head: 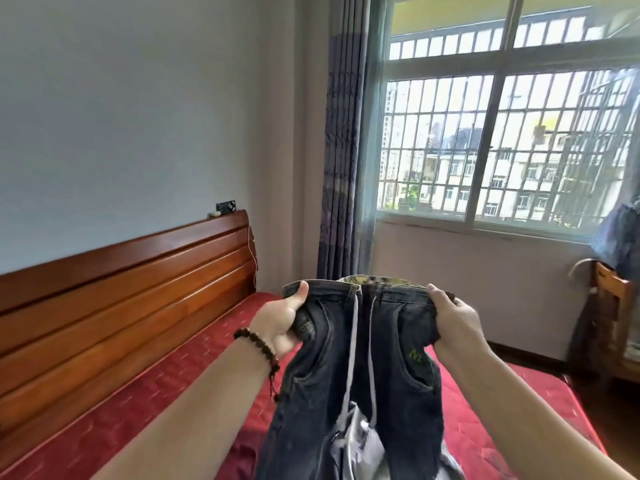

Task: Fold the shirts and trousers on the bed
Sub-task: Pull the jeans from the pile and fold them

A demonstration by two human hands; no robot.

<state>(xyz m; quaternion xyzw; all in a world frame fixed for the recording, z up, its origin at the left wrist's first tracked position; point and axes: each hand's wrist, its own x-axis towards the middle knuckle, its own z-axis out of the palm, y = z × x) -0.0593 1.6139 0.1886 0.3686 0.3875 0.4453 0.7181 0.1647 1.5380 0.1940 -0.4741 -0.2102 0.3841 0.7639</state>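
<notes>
Dark jeans (363, 358) held up in the air over the red bed (156, 393), waistband at top, legs hanging down twd the bottom edge of view. Wooden headboard (121, 289) runs along the bed's left side; bare mattress shows on both sides of the jeans, w/ more of it on the left. Wall w/ barred window (502, 133) is beyond the bed, curtain (343, 150) at its left, wooden chair (609, 306) off the bed's right side. Green lettering by the right front pocket, too blurred to read. White drawstrings (353, 341) hang down the middle. Left hand (280, 323) grips the waistband's left end, thumb on top, fingers curled under the cloth; beaded bracelet (259, 348) on that wrist. Right hand (453, 320) clamps the right end, fingers wrapped round bunched denim.
</notes>
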